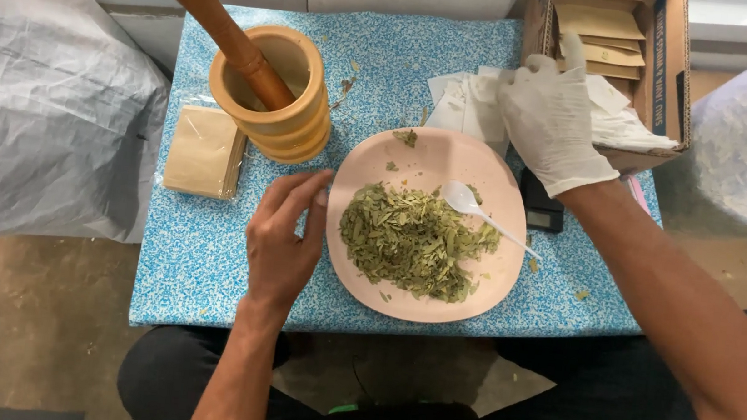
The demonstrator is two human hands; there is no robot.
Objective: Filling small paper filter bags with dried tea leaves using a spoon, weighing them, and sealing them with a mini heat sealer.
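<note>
The bare left hand (pixel 283 233) rests on the blue patterned table (pixel 195 257), fingers loosely curled and touching the left rim of the round pink plate (pixel 484 289); it pinches nothing that shows. The plate carries a heap of dried green leaf pieces (pixel 412 241) with a white plastic spoon (pixel 474 206) lying in it. The right hand (pixel 551 118), in a white glove, lies spread on a stack of white paper sheets (pixel 462 100) beside an open cardboard box (pixel 670 74). A wooden mortar (pixel 279 105) with its pestle (pixel 218 22) stands near the plate.
</note>
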